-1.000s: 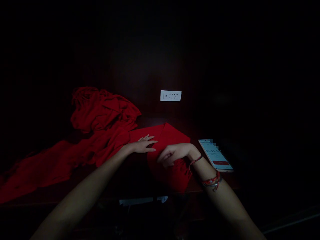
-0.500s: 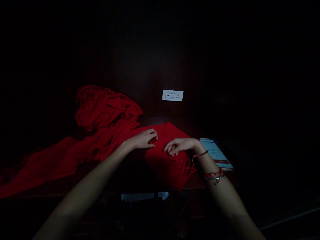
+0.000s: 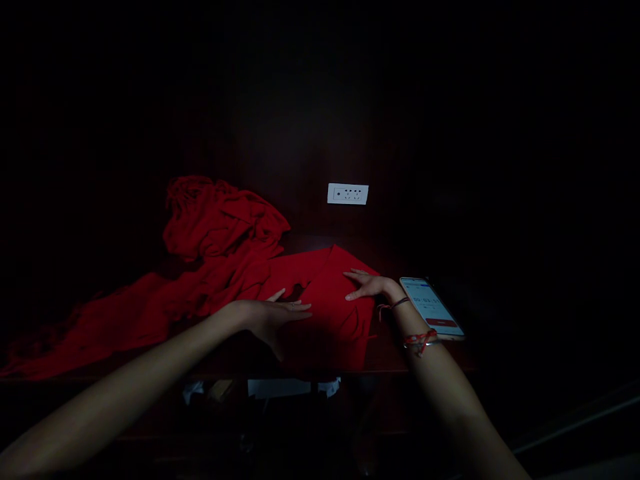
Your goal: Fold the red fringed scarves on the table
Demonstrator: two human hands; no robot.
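Observation:
A red fringed cloth that looks like a scarf [image 3: 330,333] lies on a dark table, its right part flat and folded to a point at the back. My left hand [image 3: 274,319] is at the left side of this flat part, fingers apart, with nothing gripped. On the right side my right hand [image 3: 367,283] rests with its fingers spread over the cloth. To the left the red fabric runs on in wrinkles, with a crumpled heap [image 3: 225,223] behind; whether it is one piece I cannot tell.
A phone [image 3: 433,308] with a lit timer screen lies right of my right wrist. On the dark wall behind sits a white power socket [image 3: 348,194]. Pale objects [image 3: 279,387] show below the table's front edge. Much of the surroundings is too dark to make out.
My left hand has moved toward me and spread its fingers. My right hand has shifted right and back, its curled fingers now stretched out. The cloth's front right part lies flatter.

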